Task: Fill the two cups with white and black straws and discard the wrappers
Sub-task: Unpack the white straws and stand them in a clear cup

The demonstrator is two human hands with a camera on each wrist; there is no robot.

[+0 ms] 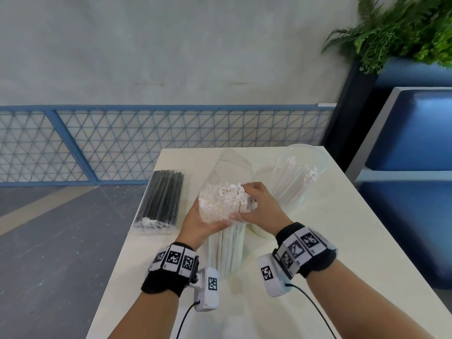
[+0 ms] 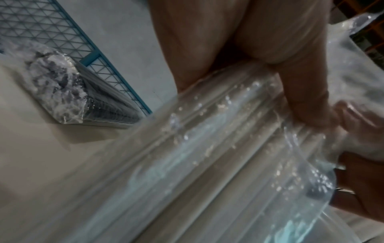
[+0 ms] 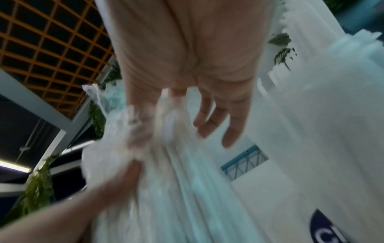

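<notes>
A clear bag of white straws [image 1: 226, 241] stands tilted on the cream table [image 1: 342, 241], its open top up. My left hand [image 1: 199, 222] grips the bag from the left side, the fingers [image 2: 301, 98] wrapped round the plastic [image 2: 207, 156]. My right hand [image 1: 259, 206] curls over the straw tops [image 1: 230, 194] and pinches a bunch of them [image 3: 176, 180]. A cup [image 1: 293, 201] with white straws in it stands at the right. A white cup [image 1: 260, 233] with a dark logo [image 3: 324, 226] shows just behind my right wrist. A sealed pack of black straws [image 1: 162, 199] lies at the left.
The table's left edge runs close beside the black pack [image 2: 62, 92]. A blue mesh railing [image 1: 146, 143] and grey floor lie beyond it. A blue padded bench [image 1: 411, 133] and a green plant [image 1: 403, 28] stand at the right.
</notes>
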